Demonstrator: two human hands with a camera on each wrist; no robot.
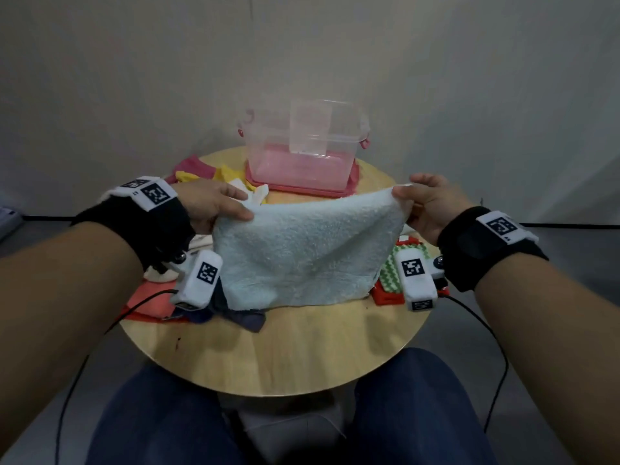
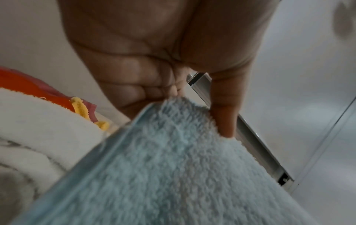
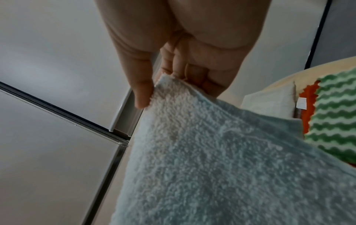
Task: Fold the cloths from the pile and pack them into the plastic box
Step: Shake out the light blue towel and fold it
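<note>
Both of your hands pinch the top corners of a pale blue terry cloth (image 1: 302, 250): your left hand (image 1: 211, 204) grips the upper left corner between thumb and curled fingers, and your right hand (image 1: 427, 204) grips the upper right corner the same way. From the left wrist view the thumb lies along the cloth's edge while the other fingers (image 2: 134, 79) fold in behind it; from the right wrist view the thumb presses the corner against the curled fingers (image 3: 194, 73). You hold the cloth spread between your hands above a round wooden table (image 1: 302, 357), its top edge sagging slightly in the middle and its lower edge hanging down to the tabletop. Behind the cloth, at the far side of the table, stands a clear plastic box (image 1: 302, 146) on a pink lid (image 1: 349, 187), open at the top; whether anything lies in it you cannot tell through the tinted walls. More cloths lie around the table: pink and yellow ones (image 1: 201, 171) to the far left near the box, a coral one (image 1: 151, 302) and a dark blue one (image 1: 245, 318) at the near left under your left wrist, and a green-and-white zigzag cloth (image 1: 391, 266) on a red one (image 1: 385, 297) at the right, below your right wrist. Your knees in blue trousers (image 1: 161, 424) show under the table's near edge.
</note>
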